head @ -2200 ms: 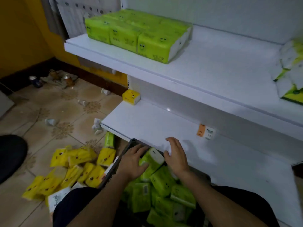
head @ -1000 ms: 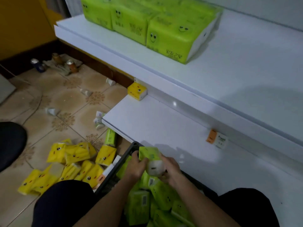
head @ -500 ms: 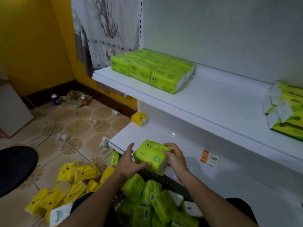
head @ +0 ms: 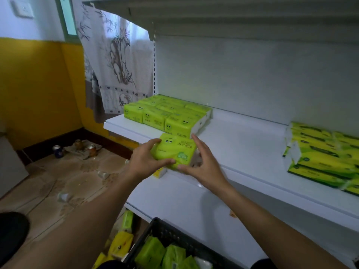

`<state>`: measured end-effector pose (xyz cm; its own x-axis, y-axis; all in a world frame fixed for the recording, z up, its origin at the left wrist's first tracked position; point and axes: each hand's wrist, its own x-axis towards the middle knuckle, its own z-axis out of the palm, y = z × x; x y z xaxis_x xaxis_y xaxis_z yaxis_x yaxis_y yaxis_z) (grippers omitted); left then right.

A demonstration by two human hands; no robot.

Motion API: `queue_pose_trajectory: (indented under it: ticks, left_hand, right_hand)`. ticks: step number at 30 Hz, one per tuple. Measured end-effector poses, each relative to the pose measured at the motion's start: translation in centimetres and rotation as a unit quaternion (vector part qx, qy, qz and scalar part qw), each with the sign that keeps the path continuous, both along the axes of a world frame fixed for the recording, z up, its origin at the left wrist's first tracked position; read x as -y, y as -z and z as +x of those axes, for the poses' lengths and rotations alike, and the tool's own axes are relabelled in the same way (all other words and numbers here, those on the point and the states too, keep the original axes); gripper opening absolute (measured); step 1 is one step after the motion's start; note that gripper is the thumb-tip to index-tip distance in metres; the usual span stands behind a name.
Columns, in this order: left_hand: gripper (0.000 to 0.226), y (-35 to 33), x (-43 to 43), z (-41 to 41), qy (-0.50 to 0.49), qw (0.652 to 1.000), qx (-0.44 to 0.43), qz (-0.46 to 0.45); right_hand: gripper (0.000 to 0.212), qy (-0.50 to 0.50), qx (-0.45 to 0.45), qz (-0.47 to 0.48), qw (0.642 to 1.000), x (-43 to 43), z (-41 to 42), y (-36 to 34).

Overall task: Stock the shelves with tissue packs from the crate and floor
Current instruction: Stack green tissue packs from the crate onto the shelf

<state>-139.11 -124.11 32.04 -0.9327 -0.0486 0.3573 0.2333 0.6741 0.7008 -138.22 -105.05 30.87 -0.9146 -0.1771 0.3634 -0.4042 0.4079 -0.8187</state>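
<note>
A lime-green tissue pack [head: 173, 150] with a smiley face is held between both hands at the front edge of the white middle shelf [head: 242, 144]. My left hand [head: 144, 161] grips its left side and my right hand [head: 202, 164] grips its right side. Just behind it stands a block of several matching green packs [head: 165, 115] on the same shelf. The black crate [head: 165, 234] at the bottom holds more green packs [head: 155, 253]. Yellow packs [head: 120, 243] lie on the floor beside the crate.
Green-and-white tissue bundles [head: 322, 154] are stacked at the shelf's right end. A lower white shelf [head: 184, 200] carries a small yellow pack [head: 159, 172]. Cans [head: 57, 151] and litter lie on the tiled floor by the yellow wall. A patterned cloth [head: 114, 65] hangs at the left.
Both hands picked one green pack out of the crate and lifted it up to the middle shelf's front edge. The view tilted upward with it.
</note>
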Motion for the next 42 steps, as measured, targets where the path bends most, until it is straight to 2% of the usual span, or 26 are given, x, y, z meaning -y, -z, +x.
queue_pose_trajectory:
  ticks: [2, 4, 7, 10, 14, 19, 22, 26, 28, 38, 42]
  left_hand:
    - [0.079, -1.5, -1.0, -0.9, 0.015, 1.0, -0.018, 0.006]
    - [0.078, -2.5, -2.2, -1.8, 0.039, 0.999, -0.025, 0.013]
    - [0.081, -2.3, -4.1, -3.2, 0.081, 0.996, -0.016, 0.039]
    - [0.095, -0.8, -6.1, -4.6, 0.113, 0.993, -0.004, 0.038]
    - [0.099, 1.0, -7.8, -6.3, 0.142, 0.989, 0.003, -0.047]
    - [0.088, 2.7, -9.2, -9.6, 0.133, 0.972, -0.089, -0.17]
    - [0.092, 3.1, -10.2, -11.0, 0.128, 0.969, -0.059, -0.202]
    - [0.056, 4.8, -10.7, -11.9, 0.109, 0.963, -0.105, -0.221]
    - [0.046, 5.4, -10.5, -12.2, 0.108, 0.959, -0.125, -0.228]
    - [0.041, 5.6, -10.5, -12.0, 0.09, 0.96, -0.136, -0.226]
    - [0.039, 5.7, -10.7, -12.0, 0.079, 0.96, -0.155, -0.219]
  right_hand:
    - [0.095, 0.011, -0.018, 0.051, 0.998, -0.9, -0.8, -0.8]
    - [0.09, 0.04, -0.05, 0.08, 0.995, -2.1, -1.8, -1.3]
    - [0.081, 0.089, -0.081, 0.088, 0.989, -4.0, -3.0, -1.5]
    - [0.081, 0.125, -0.055, 0.073, 0.988, -6.1, -3.9, -0.9]
    - [0.079, 0.178, -0.007, 0.075, 0.981, -8.8, -4.8, 0.1]
    - [0.072, 0.272, 0.018, 0.163, 0.948, -10.9, -7.1, 1.4]
    - [0.069, 0.3, 0.039, 0.199, 0.932, -11.4, -8.8, 1.1]
    - [0.07, 0.336, 0.045, 0.184, 0.922, -11.3, -11.2, 0.7]
    - [0.07, 0.35, 0.05, 0.159, 0.922, -11.4, -12.2, 0.7]
    - [0.05, 0.395, 0.045, 0.069, 0.915, -11.0, -16.7, -0.1]
    - [0.056, 0.408, 0.064, 0.019, 0.911, -10.8, -18.7, -0.6]
